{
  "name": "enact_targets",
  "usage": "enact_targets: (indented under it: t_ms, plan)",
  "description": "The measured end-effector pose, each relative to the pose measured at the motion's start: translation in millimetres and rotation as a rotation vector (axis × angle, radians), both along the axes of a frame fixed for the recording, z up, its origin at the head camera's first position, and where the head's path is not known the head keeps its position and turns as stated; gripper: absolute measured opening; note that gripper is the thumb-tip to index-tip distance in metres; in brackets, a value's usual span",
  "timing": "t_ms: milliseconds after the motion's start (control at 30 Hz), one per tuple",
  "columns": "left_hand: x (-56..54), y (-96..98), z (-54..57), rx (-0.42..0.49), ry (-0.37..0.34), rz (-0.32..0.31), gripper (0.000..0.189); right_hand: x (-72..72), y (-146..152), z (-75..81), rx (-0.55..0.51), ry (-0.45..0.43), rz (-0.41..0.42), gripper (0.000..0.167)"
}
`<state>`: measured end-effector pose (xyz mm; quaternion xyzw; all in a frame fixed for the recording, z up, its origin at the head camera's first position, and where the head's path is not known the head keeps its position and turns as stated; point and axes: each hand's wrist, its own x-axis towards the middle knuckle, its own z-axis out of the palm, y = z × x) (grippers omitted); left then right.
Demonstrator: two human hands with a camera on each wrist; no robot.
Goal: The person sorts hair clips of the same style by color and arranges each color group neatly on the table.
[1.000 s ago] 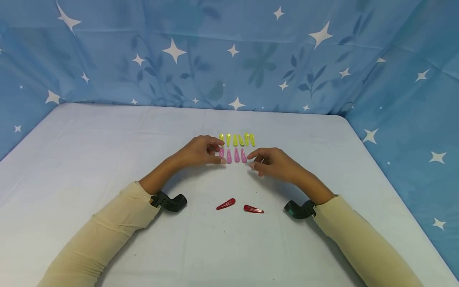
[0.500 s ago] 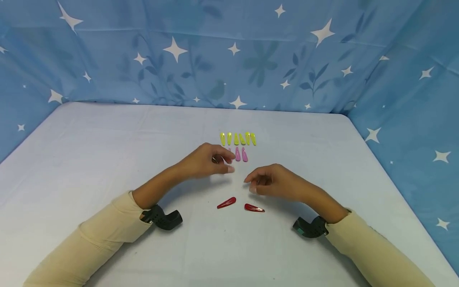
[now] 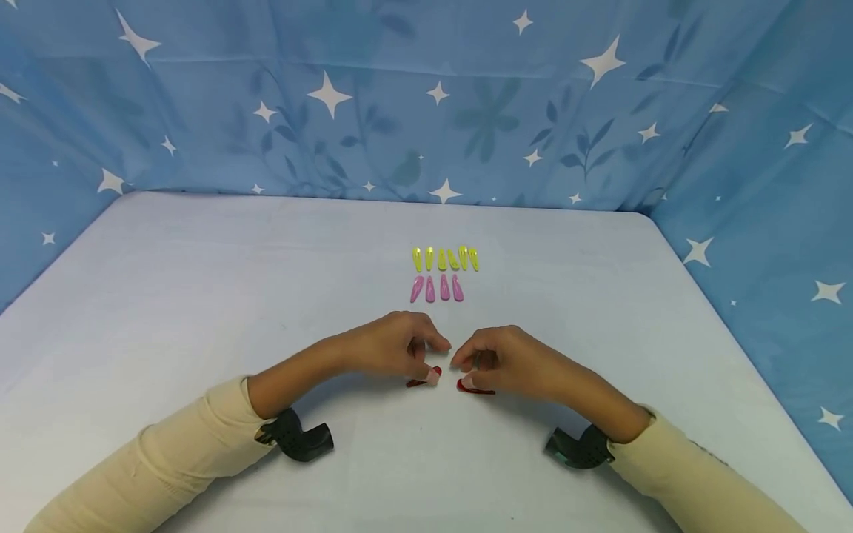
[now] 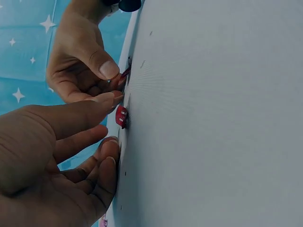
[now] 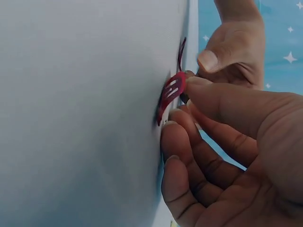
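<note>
Two red snap hair clips lie on the white table, one at each hand. My left hand [image 3: 393, 344] is over the left red hair clip [image 4: 121, 116], thumb at it and index finger held apart from the thumb. On the other side, my right hand [image 3: 516, 363] pinches the right red hair clip [image 5: 171, 92] near its rounded end; the clip tilts at the thumb tip. Part of each clip is hidden by a thumb in the head view. Beyond the hands lies a row of pink hair clips [image 3: 444, 287], with a row of yellow hair clips [image 3: 429, 258] behind it.
The white table [image 3: 266, 252] stretches out on both sides of the hands. A blue curtain with stars [image 3: 400, 96] hangs behind its far edge and along the right. A dark wrist camera [image 3: 303, 440] sits on each forearm, low over the table.
Both hands have come back toward me from the pink row to the red clips. The leftmost pink clip now slants, and the right hand has taken hold of the right red clip.
</note>
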<state>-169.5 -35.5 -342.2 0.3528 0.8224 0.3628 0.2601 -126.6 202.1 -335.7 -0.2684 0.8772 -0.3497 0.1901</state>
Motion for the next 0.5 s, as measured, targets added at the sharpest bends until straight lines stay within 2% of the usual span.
enact_targets:
  t_ms: [300,500]
  plan:
    - [1.4,1.0,-1.6,-0.07,0.058,-0.086,0.036,1.0,-1.9,-4.0,0.078,0.114,0.078,0.022]
    - [1.8,0.4,-1.2,-0.073,0.068,-0.095,0.034,0.8,-1.5,-4.3,0.095,0.119,0.09,0.02]
